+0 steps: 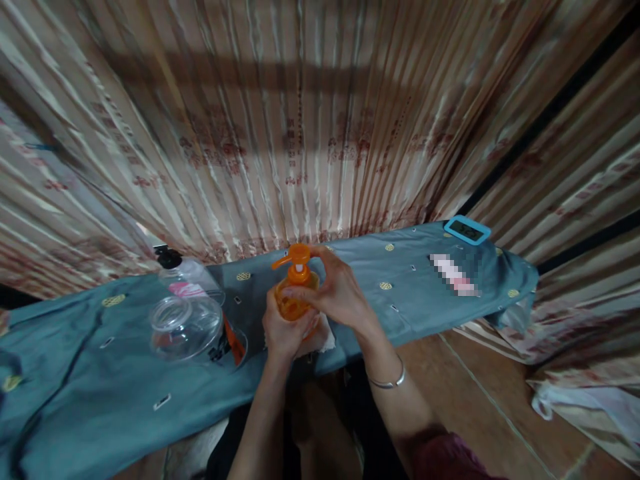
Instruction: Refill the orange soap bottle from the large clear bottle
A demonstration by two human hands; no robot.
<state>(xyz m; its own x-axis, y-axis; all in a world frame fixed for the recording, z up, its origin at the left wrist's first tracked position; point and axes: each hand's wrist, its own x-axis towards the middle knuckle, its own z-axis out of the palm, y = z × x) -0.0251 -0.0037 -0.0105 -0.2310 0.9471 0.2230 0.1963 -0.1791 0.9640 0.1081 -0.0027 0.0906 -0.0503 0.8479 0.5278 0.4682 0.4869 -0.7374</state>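
From the pump bottle (295,303), a jar (183,330) is sitting at eight o'clock, another bottle (193,277) at nine, a digital clock (467,231) at two, on the tablecloth (370,293).

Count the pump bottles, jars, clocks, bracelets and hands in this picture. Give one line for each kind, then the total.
Pump bottles: 2 (orange bottle, clear bottle)
Jars: 1 (clear jar)
Clocks: 1 (blue clock)
Bracelets: 1 (silver bracelet)
Hands: 2 (left hand, right hand)
Total: 7
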